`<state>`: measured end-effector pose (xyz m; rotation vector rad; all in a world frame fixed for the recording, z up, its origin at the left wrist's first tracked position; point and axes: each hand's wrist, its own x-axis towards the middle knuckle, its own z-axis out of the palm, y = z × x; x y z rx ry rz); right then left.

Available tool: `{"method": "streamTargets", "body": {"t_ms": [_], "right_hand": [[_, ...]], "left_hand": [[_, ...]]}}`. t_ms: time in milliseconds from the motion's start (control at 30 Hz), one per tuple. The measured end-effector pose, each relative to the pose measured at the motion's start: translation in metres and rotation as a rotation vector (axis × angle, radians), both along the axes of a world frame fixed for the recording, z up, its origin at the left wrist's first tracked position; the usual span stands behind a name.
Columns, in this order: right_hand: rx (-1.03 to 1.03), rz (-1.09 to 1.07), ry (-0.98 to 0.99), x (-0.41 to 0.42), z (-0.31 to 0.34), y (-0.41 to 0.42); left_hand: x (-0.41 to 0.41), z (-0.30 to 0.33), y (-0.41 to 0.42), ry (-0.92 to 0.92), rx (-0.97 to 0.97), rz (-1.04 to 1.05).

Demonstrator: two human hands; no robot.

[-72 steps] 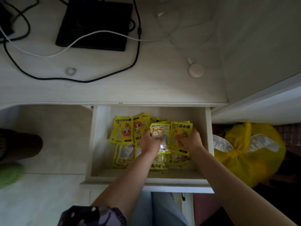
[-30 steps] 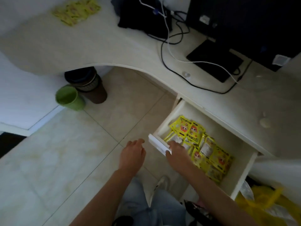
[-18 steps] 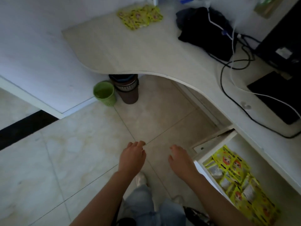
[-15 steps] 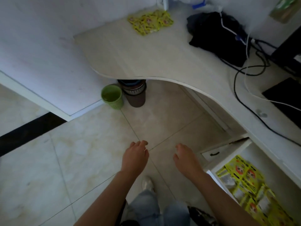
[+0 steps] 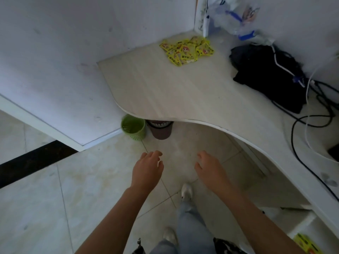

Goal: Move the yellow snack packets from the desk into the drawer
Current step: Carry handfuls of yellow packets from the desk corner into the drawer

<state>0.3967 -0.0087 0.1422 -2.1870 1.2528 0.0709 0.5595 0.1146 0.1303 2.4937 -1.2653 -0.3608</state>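
Change: since half a second ago, the view is swung further left, so that the drawer (image 5: 300, 224) is pushed to the lower right corner and the packet pile on the desk is brought nearer the middle; both hands are kept raised over the floor, holding nothing.
Floor: pale tiles (image 5: 55, 208) are seen, crossed by a black strip (image 5: 33, 160) at the left.
Wall: a white wall (image 5: 64, 70) is met by the desk's left end.
Desk: a curved pale top (image 5: 174, 96) is spread from the corner toward the right edge.
Black bundle: a dark item (image 5: 269, 77) is laid right of the packets, with black and white cables (image 5: 311, 121) trailed from it.
Plastic bag: a clear bag (image 5: 234, 19) is stood in the far corner.
Yellow snack packets: a loose pile (image 5: 187, 50) is left on the desk near the far corner, well apart from both hands.
Drawer: it is pulled open, with one yellow packet (image 5: 308, 243) seen inside at the frame's edge.
Bins: a green basket (image 5: 134, 129) and a brown bin (image 5: 159, 130) are set side by side under the desk's edge.
Left hand: it (image 5: 146, 171) is held relaxed, fingers loosely bent, nothing grasped.
Right hand: it (image 5: 211, 171) is held likewise, fingers loose, nothing grasped.
In the way: nothing is placed between hands and pile except the bare desk top.
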Motion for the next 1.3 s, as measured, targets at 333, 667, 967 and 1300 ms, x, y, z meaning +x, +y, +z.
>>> {"method": "streamTargets", "body": {"t_ms": [333,667,967,1300], "right_hand": [[-0.08,0.124,-0.025,0.087,0.01,-0.141],[-0.101,0.162,-0.006,0.166,0.021,-0.253],[-0.097,0.052,-0.012,0.232,0.016,-0.328],[-0.075,-0.034,-0.002,0.276,0.015,-0.393]], "left_hand": [[0.066,0.011,-0.131,0.02,-0.035,0.072],[0.137,0.013,-0.23,0.057,-0.019,0.048],[0.226,0.008,-0.312,0.082,0.017,-0.031],[0.304,0.009,-0.393,0.064,0.096,-0.14]]}}
